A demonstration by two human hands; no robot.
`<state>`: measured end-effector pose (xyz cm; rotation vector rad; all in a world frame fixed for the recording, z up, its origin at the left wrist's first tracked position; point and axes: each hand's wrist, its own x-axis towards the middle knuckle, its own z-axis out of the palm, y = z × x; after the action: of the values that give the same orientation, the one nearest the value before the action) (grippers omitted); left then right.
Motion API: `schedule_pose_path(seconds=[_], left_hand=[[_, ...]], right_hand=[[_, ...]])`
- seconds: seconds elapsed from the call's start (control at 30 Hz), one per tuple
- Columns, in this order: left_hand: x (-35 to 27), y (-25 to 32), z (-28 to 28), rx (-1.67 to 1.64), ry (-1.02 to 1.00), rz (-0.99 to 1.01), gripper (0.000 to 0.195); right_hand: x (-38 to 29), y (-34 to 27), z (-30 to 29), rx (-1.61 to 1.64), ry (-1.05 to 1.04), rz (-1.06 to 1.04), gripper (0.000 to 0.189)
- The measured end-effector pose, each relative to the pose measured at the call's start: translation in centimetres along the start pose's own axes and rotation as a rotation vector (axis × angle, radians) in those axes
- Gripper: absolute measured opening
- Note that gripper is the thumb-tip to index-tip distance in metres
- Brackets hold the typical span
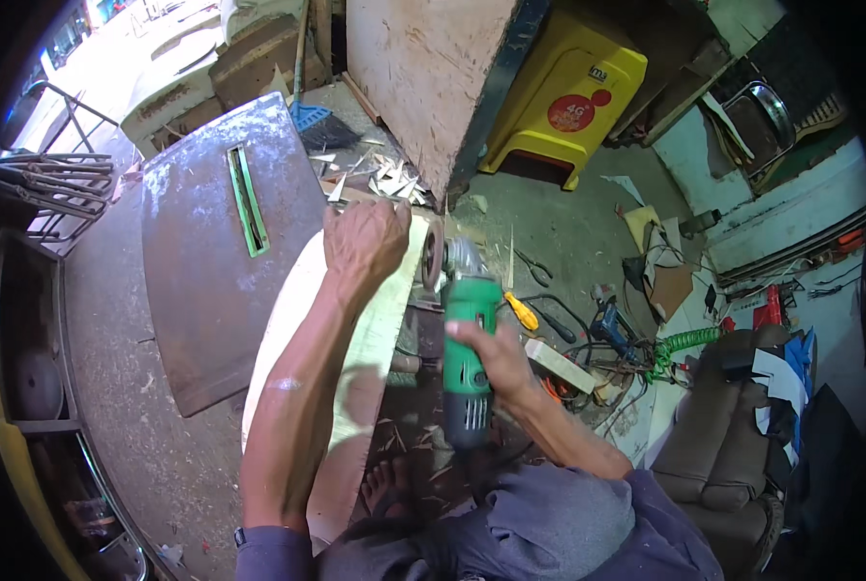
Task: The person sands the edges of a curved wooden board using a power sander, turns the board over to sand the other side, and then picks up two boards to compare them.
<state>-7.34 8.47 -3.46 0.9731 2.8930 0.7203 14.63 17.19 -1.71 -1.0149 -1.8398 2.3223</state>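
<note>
My right hand (pixel 502 356) is closed around the green body of an angle grinder (pixel 470 319). The grinder stands nearly upright in the picture, its disc (pixel 433 254) close beside the right edge of a long pale board (pixel 375 341); whether disc and board touch, I cannot tell. At the board's far end my left hand (pixel 366 236) grips it, knuckles up, and the forearm runs along over the board. The board has a curved left edge and a straighter right one. Its near end lies by my knees.
A dark curved panel (pixel 222 290) with a green-edged slot lies left. Pale offcuts (pixel 396 178) are heaped beyond the board. At right lie pliers (pixel 534 267), a yellow-handled screwdriver (pixel 521 312), tangled cables and a blue power tool (pixel 611 327). A yellow plastic stool (pixel 571 102) stands beyond; a brown cushioned seat (pixel 716 428) is near right.
</note>
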Motion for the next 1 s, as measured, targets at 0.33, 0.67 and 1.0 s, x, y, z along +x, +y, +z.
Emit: schedule_pose_path(seconds=[0.33, 0.67, 1.0], left_hand=[[0.0, 0.2, -0.1, -0.004, 0.036, 0.014, 0.058], [-0.3, 0.2, -0.2, 0.005, -0.006, -0.019, 0.06], [-0.4, 0.2, -0.2, -0.012, -0.027, -0.032, 0.056]], right_hand=[[0.3, 1.2, -0.2, -0.004, 0.026, 0.011, 0.032], [-1.2, 1.7, 0.0, -0.065, -0.024, -0.025, 0.035], [-2.7, 0.9, 0.6, -0.058, -0.033, 0.061, 0.035]])
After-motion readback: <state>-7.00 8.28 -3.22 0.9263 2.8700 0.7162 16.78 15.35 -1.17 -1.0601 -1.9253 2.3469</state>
